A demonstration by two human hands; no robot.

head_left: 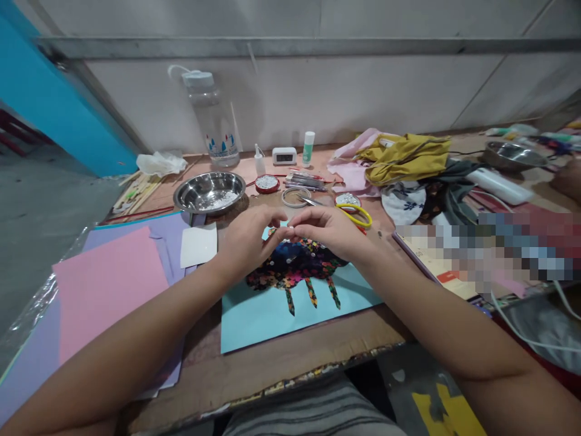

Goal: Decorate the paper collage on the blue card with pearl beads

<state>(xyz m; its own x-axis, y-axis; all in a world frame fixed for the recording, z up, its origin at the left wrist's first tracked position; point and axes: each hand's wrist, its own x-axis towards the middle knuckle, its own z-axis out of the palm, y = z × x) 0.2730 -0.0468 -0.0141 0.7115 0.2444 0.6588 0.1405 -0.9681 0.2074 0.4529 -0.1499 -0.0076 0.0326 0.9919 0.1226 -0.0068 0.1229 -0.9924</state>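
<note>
Over blue card | left hand and right hand meet fingertip-to-fingertip | nearly closed, pinching perhaps a bead

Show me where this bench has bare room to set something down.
Bare bench wood runs along the front edge, below the light-blue card. The pink paper on the left lies unloaded. Behind the card it is crowded: steel bowl, scissors, cloth heap.

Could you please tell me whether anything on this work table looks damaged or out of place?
The table's front edge is chipped and ragged below the blue sheet. Cloths lie in a crumpled heap at the back right.
</note>
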